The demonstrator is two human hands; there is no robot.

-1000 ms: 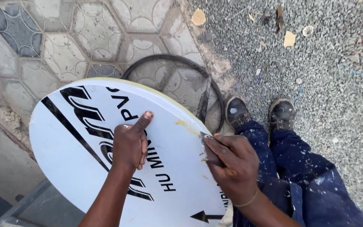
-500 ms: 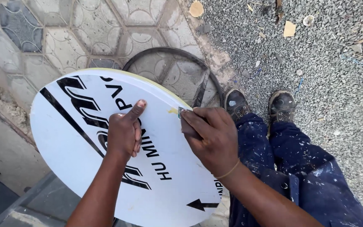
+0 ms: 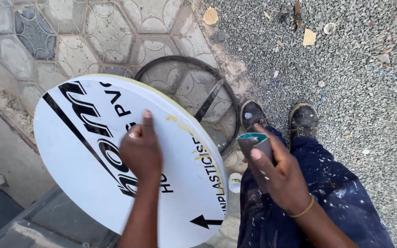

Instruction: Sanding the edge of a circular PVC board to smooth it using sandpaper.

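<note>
Here the left hand point(image 3: 139, 149) lies palm-down on the face of a round white sign disc point(image 3: 83, 183) with black lettering and a black arrow, fingers spread flat and closed on nothing, steadying the disc as it stands tilted on its edge. Just to the right of that hand, yellowish smears point(image 3: 194, 138) run along the disc's rim. The right hand point(image 3: 276, 177) is lifted clear of the disc, off its right edge, and pinches a folded grey piece of abrasive sheet point(image 3: 253, 143) between thumb and fingers; the grip is closed firmly round it, and a teal patch shows at the fold's upper end. Behind the disc a dark metal ring frame point(image 3: 217, 92) lies on the patterned paving point(image 3: 93, 27), and below the right hand are paint-flecked blue trousers point(image 3: 327, 193) and worn shoes point(image 3: 303, 120) on gravel point(image 3: 368, 69).

The step in hand looks like rubbing residue off the rim, caught between strokes. The next move probably calls for setting the sheet flat against the smears while the left hand keeps the disc from rolling.
</note>
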